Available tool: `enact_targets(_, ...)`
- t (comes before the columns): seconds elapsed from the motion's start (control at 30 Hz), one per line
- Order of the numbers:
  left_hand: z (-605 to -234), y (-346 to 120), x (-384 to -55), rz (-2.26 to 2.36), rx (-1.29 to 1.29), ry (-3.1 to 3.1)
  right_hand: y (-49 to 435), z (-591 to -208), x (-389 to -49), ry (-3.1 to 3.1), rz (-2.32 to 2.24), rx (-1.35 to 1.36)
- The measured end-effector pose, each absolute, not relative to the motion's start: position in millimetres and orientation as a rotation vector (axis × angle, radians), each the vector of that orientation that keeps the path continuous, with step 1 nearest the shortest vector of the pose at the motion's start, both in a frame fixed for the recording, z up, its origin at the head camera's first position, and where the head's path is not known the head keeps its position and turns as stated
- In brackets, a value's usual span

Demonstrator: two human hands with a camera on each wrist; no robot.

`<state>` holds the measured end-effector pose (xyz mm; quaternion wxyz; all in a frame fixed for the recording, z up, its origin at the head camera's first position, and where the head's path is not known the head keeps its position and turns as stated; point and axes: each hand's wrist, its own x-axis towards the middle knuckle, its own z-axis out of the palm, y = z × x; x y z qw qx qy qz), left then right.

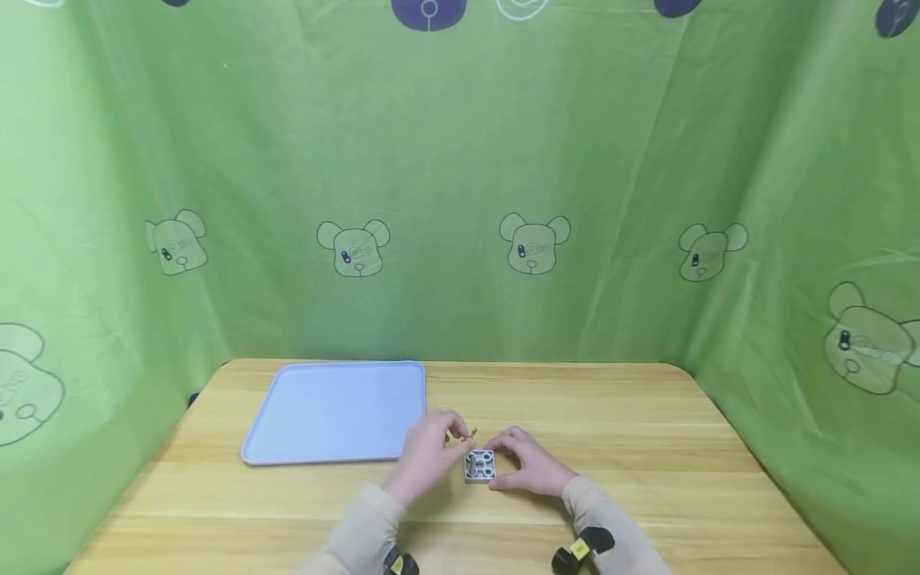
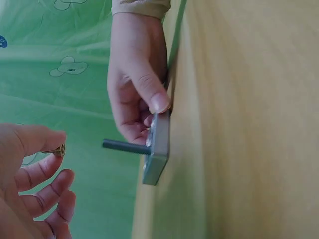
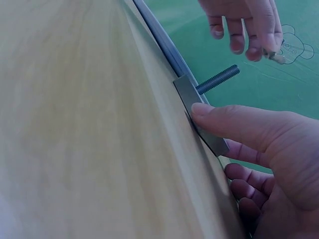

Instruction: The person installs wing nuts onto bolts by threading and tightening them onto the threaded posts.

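Observation:
A small square grey metal block [image 1: 489, 477], with round holes in its top face, lies flat on the wooden table. From one side of its top a dark threaded stud [image 3: 219, 79] stands upright. My right hand [image 1: 533, 466] grips the block at its right side, thumb [image 3: 212, 115] on the near edge and fingers behind. Above and left of the block, my left hand [image 1: 430, 449] pinches a small brass-coloured wing nut [image 2: 61, 150] between thumb and forefinger, apart from the stud. The other left fingers are loosely bent. The fingertips partly hide the wing nut.
A light blue tray [image 1: 338, 411] lies at the back left of the wooden table [image 1: 611, 415], close beside the left hand. A green curtain [image 1: 446, 160] with bear-head prints surrounds the table's back and sides.

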<state>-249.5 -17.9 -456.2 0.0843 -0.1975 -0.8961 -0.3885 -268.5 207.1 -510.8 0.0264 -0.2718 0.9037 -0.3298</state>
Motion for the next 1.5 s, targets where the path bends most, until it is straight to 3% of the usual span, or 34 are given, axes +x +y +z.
enact_targets(1.5,-469.7,-12.8,-244.4,-0.949,-0.618,-2.802,208.0,-513.3,-270.1,2.783,-1.027,-0.783)
